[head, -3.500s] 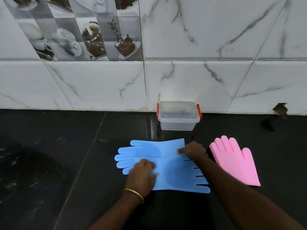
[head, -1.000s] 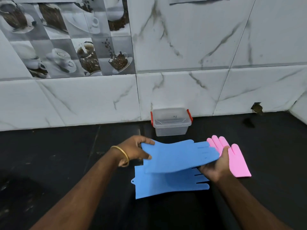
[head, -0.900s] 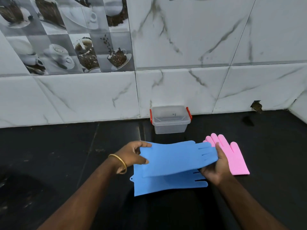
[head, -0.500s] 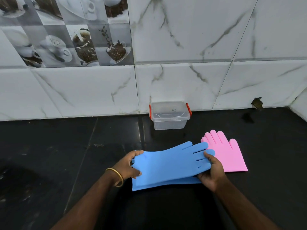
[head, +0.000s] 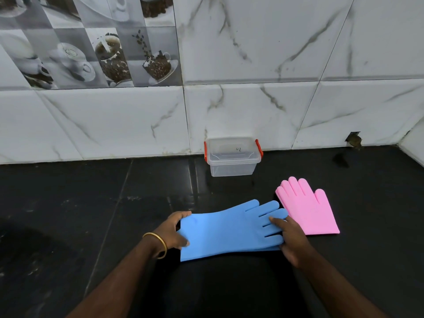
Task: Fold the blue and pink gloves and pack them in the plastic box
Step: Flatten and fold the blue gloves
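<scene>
Meanwhile, Blue Gloves Stacked, Fold Not Yet Made

Both hands were on the blue gloves [head: 229, 230], which lay stacked one on the other on the black table [head: 91, 214], in front of the plastic box [head: 232, 157] and a little to its left. The left hand [head: 175, 230] had its grip on the cuff end, thumb on top and fingers seemingly curled under the edge, though the underside could not be seen. The right hand [head: 290, 237] held the finger end, thumb pressed on top of the blue fingers and the rest of the hand against the glove's near edge. Only a thin sliver of the lower glove showed at the near right edge.

The pink gloves [head: 307, 210] lay flat on the table, in front of the box and to its right, their near-left edge just beside the blue fingertips. They looked like a stacked pair, but that could not be told for certain. The box stood against the tiled wall [head: 252, 106] with its lid on and red clasps at either end.

Risk, as judged from here: the gloves looked rubbery and springy, so a fold could spring open once pressure came off. The pair could also slide out of line during folding, since only the two ends were held. A sweep of the right hand might nudge the pink gloves. The lidded box would need opening first, which would call for a free hand.
</scene>
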The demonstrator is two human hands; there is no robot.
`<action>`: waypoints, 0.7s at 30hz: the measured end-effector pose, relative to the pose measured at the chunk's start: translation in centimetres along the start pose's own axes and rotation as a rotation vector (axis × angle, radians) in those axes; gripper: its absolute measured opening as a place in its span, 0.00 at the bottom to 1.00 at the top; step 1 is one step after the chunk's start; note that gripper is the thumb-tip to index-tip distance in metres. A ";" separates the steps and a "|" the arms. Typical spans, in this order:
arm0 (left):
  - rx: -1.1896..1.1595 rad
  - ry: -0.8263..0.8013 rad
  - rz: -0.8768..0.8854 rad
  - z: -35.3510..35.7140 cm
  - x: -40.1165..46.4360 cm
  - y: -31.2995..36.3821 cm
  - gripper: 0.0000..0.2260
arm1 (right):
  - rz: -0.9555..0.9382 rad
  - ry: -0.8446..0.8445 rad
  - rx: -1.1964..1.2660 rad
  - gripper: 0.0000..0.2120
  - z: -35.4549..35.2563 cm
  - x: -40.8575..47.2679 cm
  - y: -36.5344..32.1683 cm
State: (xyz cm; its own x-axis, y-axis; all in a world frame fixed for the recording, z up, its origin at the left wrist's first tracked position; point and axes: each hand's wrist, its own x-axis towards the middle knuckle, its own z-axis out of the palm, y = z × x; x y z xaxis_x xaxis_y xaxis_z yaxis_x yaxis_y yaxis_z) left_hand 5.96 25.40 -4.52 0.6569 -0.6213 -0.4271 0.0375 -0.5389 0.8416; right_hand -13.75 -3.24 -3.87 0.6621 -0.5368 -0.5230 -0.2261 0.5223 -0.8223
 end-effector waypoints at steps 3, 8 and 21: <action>0.113 0.021 0.003 0.0 0.3 -0.1 0.39 | -0.137 0.063 -0.170 0.15 -0.5 -0.2 0.1; 0.367 0.129 0.030 -0.2 1.0 -0.5 0.38 | -0.540 0.401 -0.772 0.27 -0.6 -0.9 0.4; 0.440 0.373 -0.174 -0.2 3.9 2.4 0.08 | -0.699 -0.175 -1.616 0.19 -0.9 -2.2 3.4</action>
State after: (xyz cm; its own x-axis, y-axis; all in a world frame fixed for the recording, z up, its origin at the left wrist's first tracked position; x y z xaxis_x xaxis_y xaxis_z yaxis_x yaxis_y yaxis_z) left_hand 8.71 21.82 -4.15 0.8918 -0.3043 -0.3347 -0.0945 -0.8489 0.5200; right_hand -16.58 -0.86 -5.77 0.9716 -0.2257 -0.0711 -0.2367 -0.9249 -0.2975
